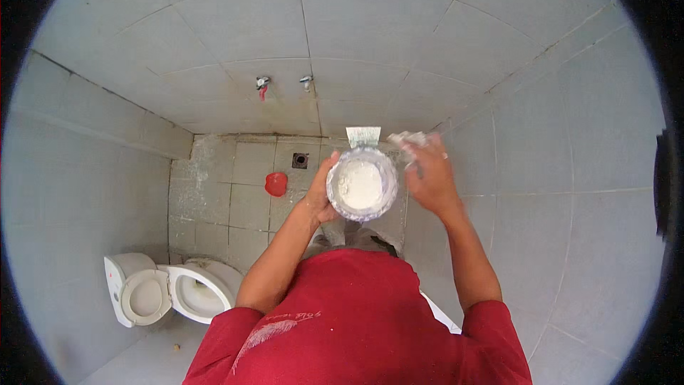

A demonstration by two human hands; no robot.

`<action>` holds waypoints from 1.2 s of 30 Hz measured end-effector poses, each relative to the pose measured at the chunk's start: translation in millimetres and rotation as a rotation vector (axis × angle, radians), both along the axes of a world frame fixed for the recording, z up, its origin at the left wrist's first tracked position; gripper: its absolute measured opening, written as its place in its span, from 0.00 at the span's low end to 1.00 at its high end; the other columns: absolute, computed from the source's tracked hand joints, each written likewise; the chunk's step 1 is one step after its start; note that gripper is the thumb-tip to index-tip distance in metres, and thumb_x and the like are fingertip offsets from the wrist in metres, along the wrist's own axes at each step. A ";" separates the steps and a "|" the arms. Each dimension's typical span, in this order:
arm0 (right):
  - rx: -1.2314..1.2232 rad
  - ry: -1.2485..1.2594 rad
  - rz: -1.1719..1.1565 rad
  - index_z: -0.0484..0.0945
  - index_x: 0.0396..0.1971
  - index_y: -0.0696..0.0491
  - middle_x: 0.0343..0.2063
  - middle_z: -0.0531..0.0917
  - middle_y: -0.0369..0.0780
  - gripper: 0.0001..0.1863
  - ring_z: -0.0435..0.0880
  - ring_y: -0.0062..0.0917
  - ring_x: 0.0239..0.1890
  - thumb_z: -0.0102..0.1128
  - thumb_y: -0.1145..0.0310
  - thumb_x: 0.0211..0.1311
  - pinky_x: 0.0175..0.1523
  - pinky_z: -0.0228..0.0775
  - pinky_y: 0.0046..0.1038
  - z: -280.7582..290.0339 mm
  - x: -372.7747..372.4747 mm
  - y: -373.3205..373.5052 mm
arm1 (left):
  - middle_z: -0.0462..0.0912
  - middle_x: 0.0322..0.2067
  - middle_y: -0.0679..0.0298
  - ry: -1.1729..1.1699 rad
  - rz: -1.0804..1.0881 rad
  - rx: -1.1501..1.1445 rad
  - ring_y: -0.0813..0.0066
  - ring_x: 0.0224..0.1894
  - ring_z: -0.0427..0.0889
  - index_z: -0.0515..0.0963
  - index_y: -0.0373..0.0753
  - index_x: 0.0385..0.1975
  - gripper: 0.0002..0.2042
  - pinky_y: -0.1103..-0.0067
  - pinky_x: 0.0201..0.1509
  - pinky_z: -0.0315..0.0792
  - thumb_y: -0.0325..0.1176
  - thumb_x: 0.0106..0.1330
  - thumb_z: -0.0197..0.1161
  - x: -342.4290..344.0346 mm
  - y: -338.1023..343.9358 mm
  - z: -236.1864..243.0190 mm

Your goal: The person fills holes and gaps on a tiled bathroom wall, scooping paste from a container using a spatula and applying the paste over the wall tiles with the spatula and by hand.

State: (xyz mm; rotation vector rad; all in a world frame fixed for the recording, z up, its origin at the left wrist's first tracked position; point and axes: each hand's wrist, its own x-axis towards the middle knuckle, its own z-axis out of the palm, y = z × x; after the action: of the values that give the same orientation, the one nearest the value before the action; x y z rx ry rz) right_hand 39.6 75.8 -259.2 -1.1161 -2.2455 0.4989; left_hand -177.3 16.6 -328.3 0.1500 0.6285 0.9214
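Observation:
My left hand point(322, 189) grips the left side of a round tub point(391, 184) and holds it up in front of my body. A white, pasty or powdery mass point(362, 184) lies inside, and white smears coat the tub's rim. Behind its far edge shows a small pale rectangular piece point(363, 135); its kind is unclear. Just right of the tub, apart from it, is my right hand point(432, 177). White stuff covers its fingers, which are blurred, so I cannot make out whether they hold anything.
Two taps point(263, 85) stick out of the grey tiled wall ahead. Below them are a floor drain point(300, 160) and a red plastic scoop-like piece point(276, 184). A white toilet point(221, 281) stands at the lower left. Tiled walls point(534, 150) close in on both sides.

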 end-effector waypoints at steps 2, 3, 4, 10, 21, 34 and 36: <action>0.027 -0.123 0.086 0.82 0.45 0.52 0.39 0.82 0.46 0.20 0.74 0.42 0.50 0.55 0.75 0.48 0.59 0.64 0.42 7.3 -18.5 -26.8 | 0.73 0.59 0.55 -0.042 0.035 0.017 0.59 0.59 0.75 0.67 0.39 0.62 0.37 0.63 0.63 0.69 0.66 0.66 0.42 0.6 0.2 8.5; 0.057 -0.250 0.170 0.83 0.43 0.50 0.37 0.82 0.44 0.18 0.73 0.40 0.48 0.57 0.72 0.50 0.58 0.65 0.39 8.0 -29.1 -34.1 | 0.73 0.59 0.55 -0.040 0.034 0.015 0.59 0.59 0.75 0.67 0.39 0.62 0.37 0.63 0.63 0.69 0.66 0.66 0.42 -1.5 0.8 6.5; 0.063 -0.251 0.167 0.83 0.43 0.50 0.37 0.82 0.44 0.18 0.73 0.40 0.48 0.57 0.72 0.50 0.58 0.65 0.39 6.9 -40.9 -36.2 | 0.73 0.59 0.54 -0.008 0.030 0.034 0.58 0.59 0.74 0.67 0.41 0.62 0.38 0.61 0.63 0.68 0.67 0.65 0.41 -3.3 3.3 6.8; 0.119 -0.277 0.206 0.85 0.36 0.52 0.35 0.83 0.42 0.12 0.74 0.36 0.49 0.56 0.68 0.52 0.56 0.65 0.41 -14.8 -72.4 -29.9 | 0.73 0.58 0.54 0.059 0.028 0.049 0.57 0.60 0.73 0.67 0.42 0.63 0.38 0.60 0.65 0.66 0.68 0.65 0.40 -2.9 12.8 19.5; -0.107 -0.417 0.340 0.85 0.34 0.52 0.33 0.83 0.50 0.11 0.79 0.46 0.43 0.61 0.70 0.48 0.52 0.69 0.45 -42.2 -73.4 -40.7 | 0.74 0.58 0.57 0.071 0.077 -0.040 0.59 0.60 0.73 0.69 0.43 0.61 0.35 0.59 0.65 0.65 0.66 0.65 0.44 1.2 -10.9 10.5; -0.256 -0.434 0.317 0.85 0.36 0.48 0.33 0.84 0.49 0.12 0.81 0.46 0.39 0.63 0.65 0.49 0.47 0.72 0.43 -25.3 -72.8 -21.6 | 0.74 0.58 0.60 -0.025 0.043 0.035 0.59 0.57 0.73 0.69 0.46 0.61 0.38 0.58 0.56 0.69 0.70 0.62 0.46 1.8 6.9 -19.4; -0.336 -0.442 0.321 0.86 0.38 0.46 0.33 0.84 0.49 0.13 0.82 0.47 0.37 0.64 0.66 0.49 0.46 0.73 0.42 -27.3 -67.7 -16.2 | 0.75 0.57 0.61 0.028 -0.001 -0.012 0.61 0.56 0.74 0.69 0.47 0.62 0.37 0.60 0.55 0.70 0.70 0.61 0.47 1.1 -1.7 13.9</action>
State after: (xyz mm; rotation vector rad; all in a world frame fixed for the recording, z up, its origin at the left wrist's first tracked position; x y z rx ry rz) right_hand -28.1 59.7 -286.4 -1.1119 -2.8276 0.8558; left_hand -176.2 14.9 -314.4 0.1532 0.6597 0.9157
